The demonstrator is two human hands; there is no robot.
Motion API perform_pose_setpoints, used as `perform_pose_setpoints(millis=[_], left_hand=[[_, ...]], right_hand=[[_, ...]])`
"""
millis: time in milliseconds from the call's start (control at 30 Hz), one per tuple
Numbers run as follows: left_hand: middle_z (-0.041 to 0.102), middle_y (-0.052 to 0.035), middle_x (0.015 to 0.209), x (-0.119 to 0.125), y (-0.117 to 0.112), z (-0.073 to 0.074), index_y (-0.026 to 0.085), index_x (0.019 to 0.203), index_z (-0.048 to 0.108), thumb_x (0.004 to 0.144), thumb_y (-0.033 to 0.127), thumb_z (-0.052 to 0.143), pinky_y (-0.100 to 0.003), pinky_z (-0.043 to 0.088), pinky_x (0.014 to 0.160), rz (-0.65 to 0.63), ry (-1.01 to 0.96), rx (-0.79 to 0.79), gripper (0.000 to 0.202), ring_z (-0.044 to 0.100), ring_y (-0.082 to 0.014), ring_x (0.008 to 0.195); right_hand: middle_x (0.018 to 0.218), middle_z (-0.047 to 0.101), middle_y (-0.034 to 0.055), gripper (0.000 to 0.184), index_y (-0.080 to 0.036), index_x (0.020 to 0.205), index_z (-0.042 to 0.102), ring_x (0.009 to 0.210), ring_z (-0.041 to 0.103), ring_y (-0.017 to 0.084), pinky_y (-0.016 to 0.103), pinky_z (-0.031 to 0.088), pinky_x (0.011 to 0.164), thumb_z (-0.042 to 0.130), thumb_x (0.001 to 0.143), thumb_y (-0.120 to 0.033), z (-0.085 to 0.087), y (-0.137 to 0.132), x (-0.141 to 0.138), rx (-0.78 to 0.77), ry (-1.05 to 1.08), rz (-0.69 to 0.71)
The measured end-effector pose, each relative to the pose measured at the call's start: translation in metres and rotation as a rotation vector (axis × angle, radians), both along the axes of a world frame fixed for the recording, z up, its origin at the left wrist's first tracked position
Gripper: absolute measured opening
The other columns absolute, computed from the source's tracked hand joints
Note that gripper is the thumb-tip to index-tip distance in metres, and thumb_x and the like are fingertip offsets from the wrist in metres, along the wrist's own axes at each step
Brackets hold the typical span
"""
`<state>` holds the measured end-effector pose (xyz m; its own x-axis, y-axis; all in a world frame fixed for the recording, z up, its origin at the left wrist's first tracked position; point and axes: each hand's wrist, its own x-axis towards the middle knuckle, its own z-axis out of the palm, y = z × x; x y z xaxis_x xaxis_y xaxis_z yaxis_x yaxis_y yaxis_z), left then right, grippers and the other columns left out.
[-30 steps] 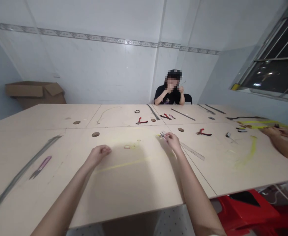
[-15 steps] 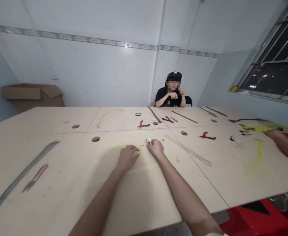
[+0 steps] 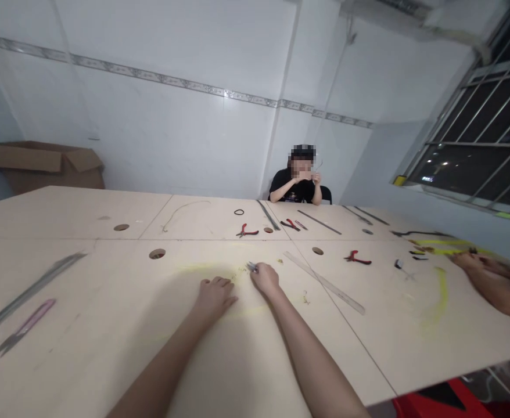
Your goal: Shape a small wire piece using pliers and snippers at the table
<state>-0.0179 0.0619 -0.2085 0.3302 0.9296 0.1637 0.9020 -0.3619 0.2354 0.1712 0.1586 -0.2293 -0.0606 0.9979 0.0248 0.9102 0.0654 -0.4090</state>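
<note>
My right hand [image 3: 264, 278] is closed round a small metal tool [image 3: 251, 267] whose tip pokes out to the left, low over the light wooden table [image 3: 107, 313]. My left hand [image 3: 214, 293] rests palm down on the table just left of it, fingers stretched forward toward a faint yellow cord [image 3: 211, 268] and some tiny pieces. The two hands are a few centimetres apart. A clear ruler [image 3: 324, 283] lies slantwise to the right of my right hand.
Red-handled pliers [image 3: 247, 232] [image 3: 358, 257], pink snips [image 3: 24, 328], a long metal strip [image 3: 28, 293] and round holes [image 3: 156, 253] dot the table. A person sits at the far end [image 3: 297, 183]. Another person's arms [image 3: 490, 278] rest at the right edge. A cardboard box [image 3: 41, 165] stands far left.
My left hand slid right and forward to sit beside my right hand. My right hand drew left and nearer with the tool. The view tilted upward.
</note>
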Motion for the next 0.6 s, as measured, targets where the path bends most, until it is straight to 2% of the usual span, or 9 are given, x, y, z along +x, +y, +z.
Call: perform_pose_setpoints(millis=[167, 300, 433, 600], left_hand=[[0.063, -0.0136, 0.131, -0.003, -0.002, 0.0, 0.024, 0.115, 0.065, 0.092, 0.04, 0.05, -0.053, 0.031, 0.101, 0.064, 0.013, -0.002, 0.032, 0.052, -0.0306, 0.123], [0.057, -0.0151, 0.138, -0.002, -0.004, 0.0, 0.023, 0.124, 0.061, 0.093, 0.042, 0.048, -0.057, 0.029, 0.105, 0.112, 0.03, -0.03, 0.039, 0.049, -0.032, 0.128], [0.049, -0.0179, 0.146, 0.0, -0.003, -0.004, 0.021, 0.135, 0.054, 0.094, 0.045, 0.045, -0.06, 0.024, 0.108, 0.156, 0.036, -0.07, 0.048, 0.041, -0.0333, 0.136], [0.045, -0.0196, 0.149, 0.001, 0.001, -0.008, 0.019, 0.138, 0.051, 0.094, 0.047, 0.045, -0.063, 0.02, 0.11, 0.196, 0.004, -0.091, 0.052, 0.037, -0.0347, 0.139]], right_hand=[[0.098, 0.071, 0.0128, 0.018, -0.015, 0.092, 0.068, 0.092, 0.066, 0.024, 0.03, 0.044, 0.075, 0.057, 0.085, -0.027, -0.002, 0.0, -0.001, 0.075, 0.029, 0.028], [0.085, 0.07, 0.0128, 0.014, -0.015, 0.084, 0.066, 0.081, 0.064, 0.023, 0.027, 0.038, 0.066, 0.057, 0.08, -0.025, -0.002, 0.002, 0.007, 0.122, 0.154, -0.008], [0.071, 0.061, 0.0052, 0.015, -0.017, 0.076, 0.059, 0.068, 0.054, 0.017, 0.024, 0.033, 0.062, 0.053, 0.081, -0.029, -0.002, 0.008, 0.017, 0.193, 0.391, -0.042], [0.065, 0.048, -0.003, 0.031, -0.017, 0.082, 0.055, 0.06, 0.042, 0.012, 0.021, 0.033, 0.057, 0.047, 0.083, -0.047, 0.001, 0.011, 0.014, 0.304, 0.767, -0.002]])
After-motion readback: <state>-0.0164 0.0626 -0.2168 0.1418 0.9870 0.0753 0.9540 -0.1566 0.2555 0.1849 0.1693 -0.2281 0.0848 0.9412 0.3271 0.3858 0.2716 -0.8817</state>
